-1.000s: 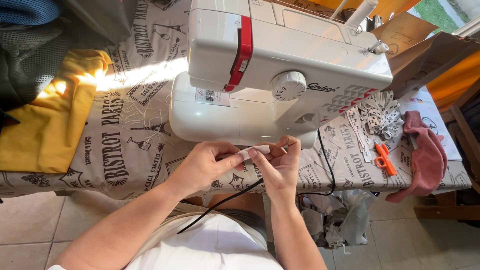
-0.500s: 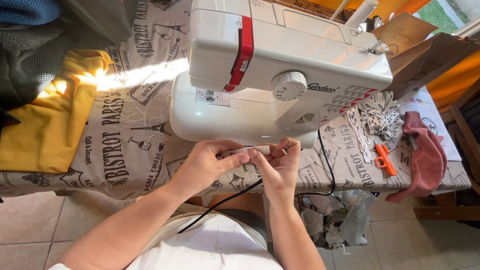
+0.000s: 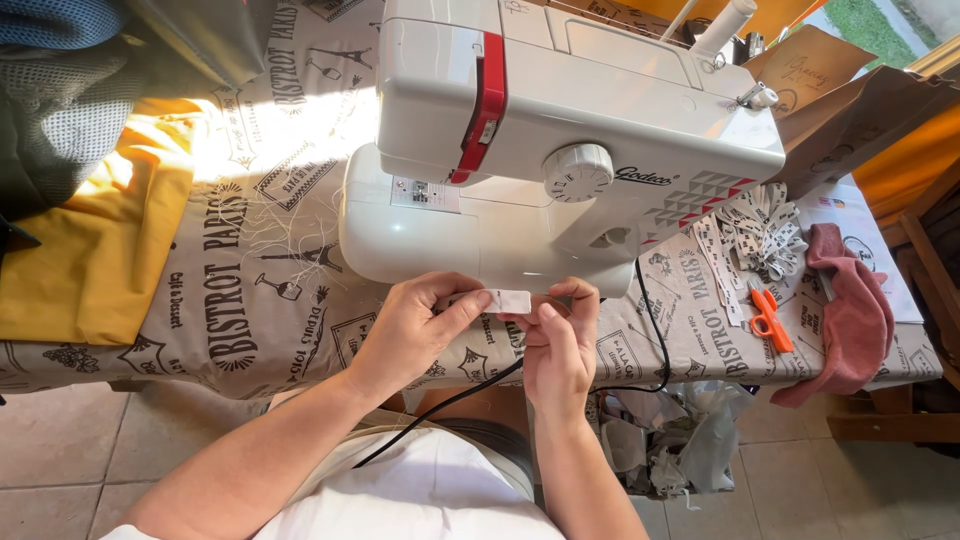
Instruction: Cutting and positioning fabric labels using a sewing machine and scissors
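Observation:
My left hand (image 3: 415, 325) and my right hand (image 3: 558, 345) meet at the table's near edge, just in front of a white sewing machine (image 3: 560, 140) with a red stripe. Together they pinch a small white fabric label (image 3: 508, 301), the left fingertips on its left end and the right thumb and forefinger on its right end. The label lies flat between the fingers, partly hidden by them. A black power cord (image 3: 470, 390) runs from under my right hand down toward my lap.
A printed grey tablecloth (image 3: 240, 300) covers the table. Yellow fabric (image 3: 95, 250) lies at the left, with dark cloth behind it. Right of the machine are a heap of printed labels (image 3: 760, 225), small orange snips (image 3: 770, 318) and a pink cloth (image 3: 850, 315). Scraps fill a bin (image 3: 670, 440) below.
Both hands stayed in front of the machine; the fingers shifted slightly on the label, which now shows more clearly between them.

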